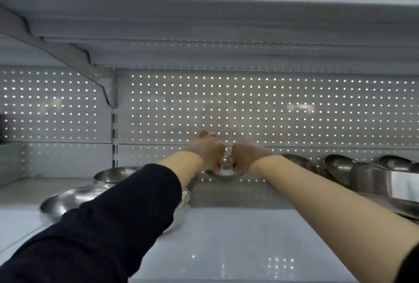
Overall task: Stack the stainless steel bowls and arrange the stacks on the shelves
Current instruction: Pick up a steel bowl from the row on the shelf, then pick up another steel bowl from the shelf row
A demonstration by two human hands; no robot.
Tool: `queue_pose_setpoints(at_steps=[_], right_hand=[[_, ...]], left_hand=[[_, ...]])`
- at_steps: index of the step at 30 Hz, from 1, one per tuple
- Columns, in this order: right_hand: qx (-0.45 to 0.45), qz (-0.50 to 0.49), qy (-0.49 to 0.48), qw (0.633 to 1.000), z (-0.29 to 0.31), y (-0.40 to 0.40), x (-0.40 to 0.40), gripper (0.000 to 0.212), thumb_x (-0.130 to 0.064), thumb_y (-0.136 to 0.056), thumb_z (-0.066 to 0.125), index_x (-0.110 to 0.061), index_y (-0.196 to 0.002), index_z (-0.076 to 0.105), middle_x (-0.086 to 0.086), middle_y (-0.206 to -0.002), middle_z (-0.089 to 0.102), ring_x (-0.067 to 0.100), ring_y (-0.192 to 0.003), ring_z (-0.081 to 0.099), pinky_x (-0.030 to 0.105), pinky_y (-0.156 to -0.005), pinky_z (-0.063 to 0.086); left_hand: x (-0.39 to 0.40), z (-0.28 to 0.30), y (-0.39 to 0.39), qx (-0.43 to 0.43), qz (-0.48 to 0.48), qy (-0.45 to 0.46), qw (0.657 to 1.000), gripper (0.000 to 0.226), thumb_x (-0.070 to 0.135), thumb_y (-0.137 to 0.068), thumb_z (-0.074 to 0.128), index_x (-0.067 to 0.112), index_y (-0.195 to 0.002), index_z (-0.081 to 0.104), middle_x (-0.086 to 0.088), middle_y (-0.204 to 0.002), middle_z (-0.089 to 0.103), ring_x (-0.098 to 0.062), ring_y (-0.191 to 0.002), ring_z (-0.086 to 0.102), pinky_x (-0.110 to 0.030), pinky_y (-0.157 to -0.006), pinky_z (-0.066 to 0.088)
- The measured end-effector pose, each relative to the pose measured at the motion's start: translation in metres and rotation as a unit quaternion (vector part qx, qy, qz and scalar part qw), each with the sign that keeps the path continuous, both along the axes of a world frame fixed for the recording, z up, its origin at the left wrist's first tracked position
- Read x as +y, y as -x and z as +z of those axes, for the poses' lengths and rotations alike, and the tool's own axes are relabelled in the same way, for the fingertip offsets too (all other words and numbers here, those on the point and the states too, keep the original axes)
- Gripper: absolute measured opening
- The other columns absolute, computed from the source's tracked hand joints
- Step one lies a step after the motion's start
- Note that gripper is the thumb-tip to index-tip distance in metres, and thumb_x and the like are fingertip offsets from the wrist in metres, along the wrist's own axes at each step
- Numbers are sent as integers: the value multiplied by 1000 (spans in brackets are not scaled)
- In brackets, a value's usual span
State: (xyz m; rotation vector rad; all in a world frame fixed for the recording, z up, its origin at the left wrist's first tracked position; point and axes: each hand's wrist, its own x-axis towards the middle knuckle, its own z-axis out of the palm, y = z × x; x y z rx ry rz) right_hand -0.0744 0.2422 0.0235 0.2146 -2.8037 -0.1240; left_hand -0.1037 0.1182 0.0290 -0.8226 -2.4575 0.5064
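Both arms reach deep into the white shelf (226, 237). My left hand (209, 153) and my right hand (246, 154) grip the rim of a small steel bowl (225, 175) from either side, close to the perforated back panel. Whether the bowl rests on the shelf or is lifted is unclear. Under my left sleeve lie a wide steel bowl (68, 201) and, behind it, a deeper bowl (113, 175). Several steel bowls (340, 167) stand along the back right, partly hidden by my right forearm.
The upper shelf (204, 22) hangs low over the hands, with its bracket (68, 54) slanting down at left. A slotted upright (115, 137) divides the back panel. A larger steel vessel (385, 183) sits at the right edge.
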Motion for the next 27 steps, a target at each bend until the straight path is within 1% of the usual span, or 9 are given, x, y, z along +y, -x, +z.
queue_pose_setpoints(at_steps=[3,7,11,13,18,21,23,25,27], right_hand=[[1,8,-1,1000,-15,16,6,15,-18,-81,62,-10,-94,67,12,-100,65,29,-96,63,27,-65,37],[-19,9,0,1000,-28,29,7,21,-19,-82,60,-10,-101,65,15,-112,58,31,-103,58,31,-74,43],[-26,27,-7,999,-33,29,3,8,-15,-78,62,-19,-81,56,9,-92,52,31,-101,57,32,-75,46],[-31,32,-9,999,-33,26,1,10,-15,-78,62,-21,-82,54,9,-96,56,30,-99,58,32,-75,47],[-21,-7,-10,1000,-13,0,3,6,-18,-84,62,-12,-87,61,11,-103,60,26,-88,56,28,-73,44],[-31,-26,13,999,15,-36,5,27,-18,-86,64,-10,-112,63,10,-121,56,25,-105,57,28,-87,48],[-31,-44,23,998,35,-65,11,31,-19,-87,65,-12,-118,62,10,-127,53,26,-111,57,28,-90,48],[-3,-57,10,998,54,-96,24,28,-25,-87,65,-16,-114,65,4,-120,59,23,-106,59,26,-83,48],[32,-65,-2,997,69,-126,41,24,-28,-86,66,-20,-109,67,-4,-102,61,18,-97,59,23,-73,42]], left_hand=[[7,-9,15,-23,5,27,999,27,43,-75,69,24,-94,70,3,-98,64,-18,-108,42,-31,-80,22],[9,-17,24,-62,12,42,997,30,41,-72,72,22,-95,70,2,-99,66,-19,-111,43,-32,-84,24],[6,-19,21,-76,19,40,996,23,38,-72,73,22,-84,64,3,-92,62,-20,-114,41,-33,-93,25],[5,-18,17,-85,20,36,996,21,37,-72,73,23,-78,58,4,-86,55,-20,-110,41,-32,-88,25],[0,-4,-6,-79,5,-27,996,29,34,-77,70,22,-103,68,2,-95,54,-17,-99,38,-28,-82,23],[3,15,-25,-73,-22,-70,995,30,36,-77,70,29,-106,67,6,-98,53,-17,-108,38,-28,-92,26],[11,26,-42,-68,-41,-96,992,29,40,-78,68,32,-105,65,7,-101,53,-17,-113,37,-32,-95,24],[21,34,-61,-61,-70,-120,988,29,44,-77,67,36,-105,63,6,-101,49,-21,-116,35,-35,-100,24],[33,39,-83,-49,-124,-133,982,32,46,-77,67,36,-107,63,7,-95,45,-20,-110,37,-36,-97,24]])
